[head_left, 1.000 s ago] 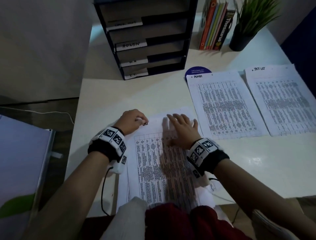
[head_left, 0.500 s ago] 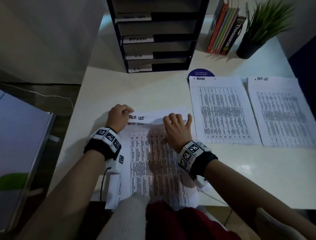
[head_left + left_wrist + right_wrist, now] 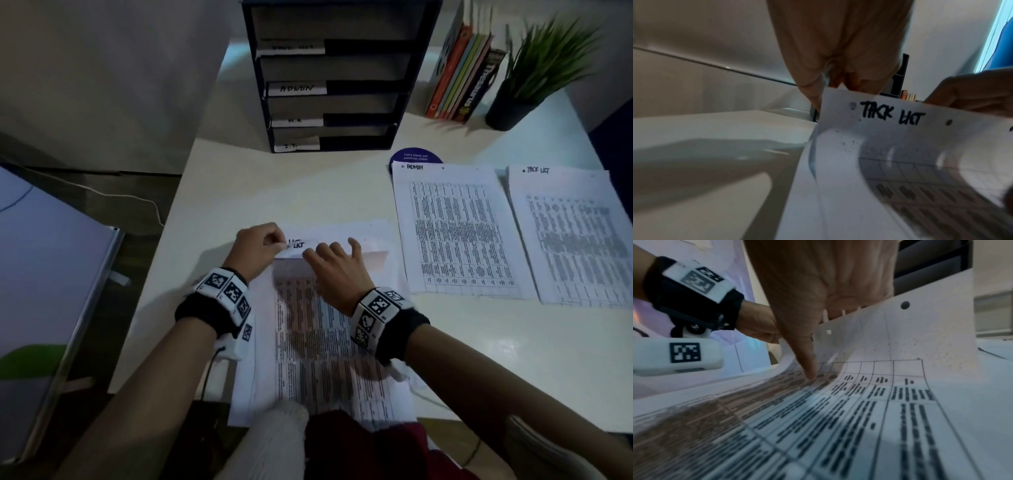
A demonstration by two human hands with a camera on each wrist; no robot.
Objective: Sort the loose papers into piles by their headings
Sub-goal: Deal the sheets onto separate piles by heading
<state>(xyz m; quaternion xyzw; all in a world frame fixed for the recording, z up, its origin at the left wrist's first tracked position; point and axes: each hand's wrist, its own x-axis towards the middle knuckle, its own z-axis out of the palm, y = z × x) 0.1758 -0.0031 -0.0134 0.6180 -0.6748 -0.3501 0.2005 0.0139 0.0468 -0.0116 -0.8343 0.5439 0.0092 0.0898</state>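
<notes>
since the earlier frame the top sheet (image 3: 329, 329)'s far edge had lifted and curled toward the person, hiding part of its heading; both hands had crept to that edge. left hand (image 3: 262, 245) pinched the sheet's far-left corner between thumb and curled fingers. right hand (image 3: 337, 265) gripped the same edge nearer the middle, fingers hooked behind the paper, thumb pressed on the printed face. left wrist view read "tack lict" on the raised flap. sheet sat on the unsorted stack (image 3: 246, 383) at 6 o'clock on the desk (image 3: 308, 192), near edge still lying flat. admin pile (image 3: 455, 233) lay at 2 o'clock, tack list pile (image 3: 575, 236) just right of it, nearly touching. tray rack (image 3: 334, 78) at 12, books (image 3: 462, 75) and plant (image 3: 534, 68) at 1.

risks, judged: thin paper, so a second sheet could cling and ride along unseen, cause being a pinch that went too deep. a hard pull at two points might crease or tear the edge. dragging instead of lifting could skew the stack off the near edge. dropping on the admin pile by mistake, since the piles sat so close.
</notes>
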